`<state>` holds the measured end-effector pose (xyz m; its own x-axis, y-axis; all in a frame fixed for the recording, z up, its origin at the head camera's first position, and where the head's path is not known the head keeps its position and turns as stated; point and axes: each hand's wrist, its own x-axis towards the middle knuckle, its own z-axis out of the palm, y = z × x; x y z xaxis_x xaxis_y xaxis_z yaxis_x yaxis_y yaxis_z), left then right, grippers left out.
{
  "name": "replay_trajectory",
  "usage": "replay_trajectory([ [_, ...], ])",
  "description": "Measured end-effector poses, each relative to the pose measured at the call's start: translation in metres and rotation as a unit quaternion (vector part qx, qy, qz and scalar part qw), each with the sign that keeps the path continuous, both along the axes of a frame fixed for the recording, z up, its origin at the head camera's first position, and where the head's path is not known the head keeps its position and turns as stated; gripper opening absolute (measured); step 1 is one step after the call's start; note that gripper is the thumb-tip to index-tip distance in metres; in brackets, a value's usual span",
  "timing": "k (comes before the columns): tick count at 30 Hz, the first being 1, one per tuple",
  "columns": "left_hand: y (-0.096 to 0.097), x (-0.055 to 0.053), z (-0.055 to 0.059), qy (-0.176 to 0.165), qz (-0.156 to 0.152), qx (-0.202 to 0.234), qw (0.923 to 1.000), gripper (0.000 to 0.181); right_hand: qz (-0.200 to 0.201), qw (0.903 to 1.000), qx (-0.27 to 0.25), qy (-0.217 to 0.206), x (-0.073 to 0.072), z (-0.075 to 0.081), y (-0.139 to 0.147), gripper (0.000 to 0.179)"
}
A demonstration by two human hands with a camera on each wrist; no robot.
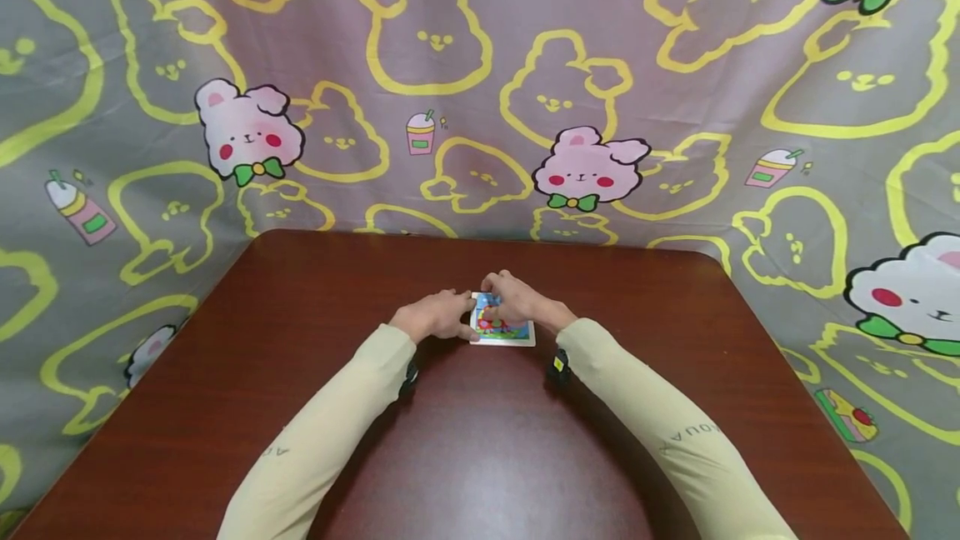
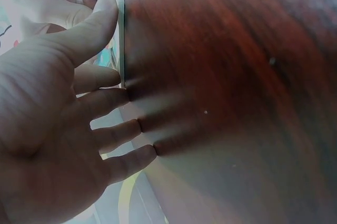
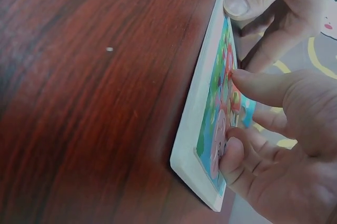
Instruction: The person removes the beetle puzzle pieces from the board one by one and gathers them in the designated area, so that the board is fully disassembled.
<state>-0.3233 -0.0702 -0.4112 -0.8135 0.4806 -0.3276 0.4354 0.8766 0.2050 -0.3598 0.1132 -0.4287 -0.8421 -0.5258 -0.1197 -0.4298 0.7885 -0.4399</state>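
A small picture puzzle (image 1: 517, 343) with a white rim and a bright picture lies flat on the brown table. My left hand (image 1: 438, 315) rests at its left side, the thumb (image 2: 102, 19) pressing on the rim near a corner. The other left fingers are nearly straight, their tips down at the table. Over the picture is my right hand (image 1: 517, 300), its thumb and fingers pinching a small blue puzzle piece (image 3: 248, 112) that stands up from the board. In the right wrist view, its curled lower fingers (image 3: 235, 153) touch the picture beside a pink figure.
The brown table (image 1: 480, 440) extends around the puzzle on all sides. Behind it hangs a grey curtain (image 1: 465, 115) with rabbit and cup prints. Both forearms reach in from the near edge, with dark wrist devices (image 1: 558, 363) under the sleeves.
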Motion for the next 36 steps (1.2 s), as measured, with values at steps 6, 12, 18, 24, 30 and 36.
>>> replay_trajectory([
  [6,-0.002,0.001,-0.001,0.003,0.004,0.003,1.0,0.072,-0.006,1.0,-0.001,0.003,0.001,-0.001,-0.001,0.033],
  [12,-0.002,-0.001,-0.001,0.01,-0.005,-0.003,0.9999,0.07,0.005,0.9998,0.009,0.014,-0.002,-0.003,0.0,0.023],
  [18,-0.002,-0.002,0.001,0.015,-0.006,-0.005,0.9999,0.07,0.033,0.9992,0.021,0.01,-0.005,0.001,0.0,0.014],
  [24,-0.001,-0.001,0.001,0.004,0.002,-0.004,1.0,0.071,0.023,0.9991,0.018,-0.032,-0.003,0.004,-0.001,0.019],
  [30,-0.001,-0.001,-0.001,0.003,0.0,0.002,1.0,0.068,0.016,0.9986,0.007,-0.051,-0.002,0.009,0.004,0.024],
  [36,0.0,0.0,0.0,-0.004,0.004,0.0,1.0,0.069,0.014,0.9986,-0.02,-0.047,-0.003,0.013,0.018,0.022],
])
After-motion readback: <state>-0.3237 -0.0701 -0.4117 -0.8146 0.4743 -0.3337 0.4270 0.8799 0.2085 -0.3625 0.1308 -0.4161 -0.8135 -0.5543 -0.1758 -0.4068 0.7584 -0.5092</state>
